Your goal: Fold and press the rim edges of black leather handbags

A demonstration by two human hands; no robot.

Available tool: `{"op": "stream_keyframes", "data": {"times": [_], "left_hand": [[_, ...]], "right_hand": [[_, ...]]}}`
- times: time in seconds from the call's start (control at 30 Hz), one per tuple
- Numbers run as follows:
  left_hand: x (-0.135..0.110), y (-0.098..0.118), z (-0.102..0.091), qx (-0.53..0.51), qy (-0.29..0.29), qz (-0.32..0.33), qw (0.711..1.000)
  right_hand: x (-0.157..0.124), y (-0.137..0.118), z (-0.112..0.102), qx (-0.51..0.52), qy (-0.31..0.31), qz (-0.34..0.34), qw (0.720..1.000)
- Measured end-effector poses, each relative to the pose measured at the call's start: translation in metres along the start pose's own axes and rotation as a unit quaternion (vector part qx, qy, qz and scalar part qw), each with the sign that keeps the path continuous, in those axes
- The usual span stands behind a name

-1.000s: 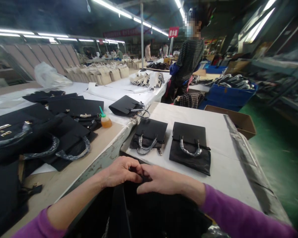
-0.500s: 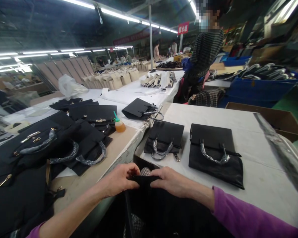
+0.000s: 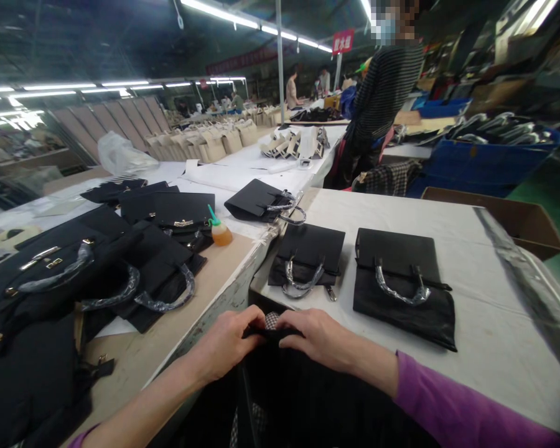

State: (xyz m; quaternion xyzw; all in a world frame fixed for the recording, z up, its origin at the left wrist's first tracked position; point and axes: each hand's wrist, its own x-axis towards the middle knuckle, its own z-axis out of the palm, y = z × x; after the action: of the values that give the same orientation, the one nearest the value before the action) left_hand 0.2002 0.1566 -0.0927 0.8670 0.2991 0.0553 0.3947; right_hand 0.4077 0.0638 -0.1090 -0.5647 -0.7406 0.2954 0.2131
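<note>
My left hand (image 3: 228, 339) and my right hand (image 3: 315, 339) face each other at the near edge of the tables. Between thumb and fingers, each pinches the upper edge of a black bag (image 3: 273, 334). Most of its body is lost in the dark below, so its full shape cannot be made out. Checked cloth (image 3: 271, 320) shows just behind the pinched edge. Beyond my right hand, two black handbags lie flat on the white table: a smaller handbag (image 3: 315, 246) and a larger handbag (image 3: 404, 311), both with plastic-wrapped handles.
Several black bags (image 3: 107, 249) with gold fittings are piled on the left table. A bottle of amber liquid (image 3: 221, 234) with a green nozzle stands beside them. Another black handbag (image 3: 254, 199) rests at the table joint. A person in a striped top (image 3: 392, 87) stands beyond, near blue bins (image 3: 485, 165).
The view has shifted slightly. Both hands keep their pinch on the black bag's edge, which now looks more bent between them. The surrounding bags have stayed in place.
</note>
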Motion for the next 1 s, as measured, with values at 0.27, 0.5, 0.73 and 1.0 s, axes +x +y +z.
{"op": "stream_keyframes", "data": {"times": [0.27,0.5,0.73,1.0], "left_hand": [[-0.005,0.011,0.005,0.048,0.035,0.010,0.998],[-0.010,0.014,0.008,0.032,0.054,0.005,0.998],[-0.017,0.020,0.007,0.046,0.061,-0.005,0.997],[-0.021,0.029,0.005,0.042,0.062,-0.003,0.997]], "right_hand": [[-0.007,-0.008,-0.001,-0.222,0.067,-0.133,0.964],[-0.008,-0.015,0.004,-0.254,0.088,-0.134,0.954],[-0.010,-0.023,0.007,-0.219,0.111,-0.124,0.962],[-0.006,-0.025,0.012,-0.165,0.132,-0.109,0.971]]}}
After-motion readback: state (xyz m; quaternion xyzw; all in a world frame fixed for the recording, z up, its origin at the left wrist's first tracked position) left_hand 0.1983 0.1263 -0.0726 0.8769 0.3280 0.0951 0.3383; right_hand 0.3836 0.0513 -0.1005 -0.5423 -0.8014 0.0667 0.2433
